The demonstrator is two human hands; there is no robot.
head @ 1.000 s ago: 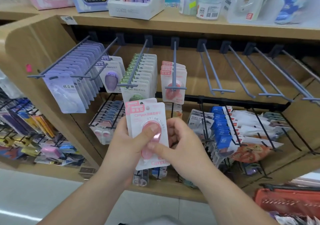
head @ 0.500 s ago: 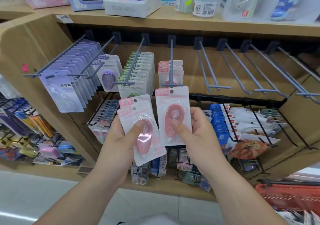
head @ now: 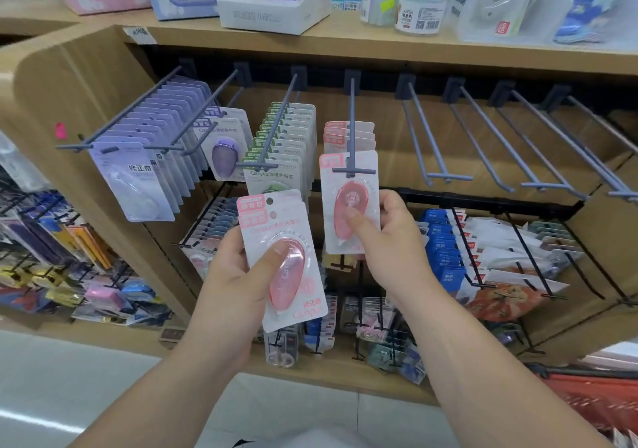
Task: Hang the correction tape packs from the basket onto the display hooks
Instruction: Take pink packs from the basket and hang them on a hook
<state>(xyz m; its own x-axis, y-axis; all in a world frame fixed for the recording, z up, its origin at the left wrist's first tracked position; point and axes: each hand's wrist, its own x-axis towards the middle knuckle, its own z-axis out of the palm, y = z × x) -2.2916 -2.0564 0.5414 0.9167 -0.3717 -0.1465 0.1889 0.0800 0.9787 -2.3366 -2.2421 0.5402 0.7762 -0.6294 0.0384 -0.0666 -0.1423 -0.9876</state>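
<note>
Starting at the far left, I see the first hook packed with lilac correction tape packs, then a purple pack on the next hook, then a full row of green-topped packs.

My left hand is closed around a small stack of pink packs, thumb pressed on the front blister; a second card edge shows behind the front one, so I judge at least two are there, waiting their turn.

Just right of that, my right hand grips a single pink pack by its lower half, thumb on the dispenser. Its top edge sits right at the crossbar tip of the pink hook, where a few pink packs already hang further back. I cannot tell whether the hang hole is over the tip yet; I judge it is just being threaded.

Further right, four or so hooks stand bare. At the near right corner, the red basket shows only its rim and some mesh, so I cannot say how much stock remains inside.

My reading: the left-hand hooks look done, the pink hook is only partly filled, and the pack in my right hand plus those in my left are still to go on. The bare hooks suggest a good share of the job is left.
</note>
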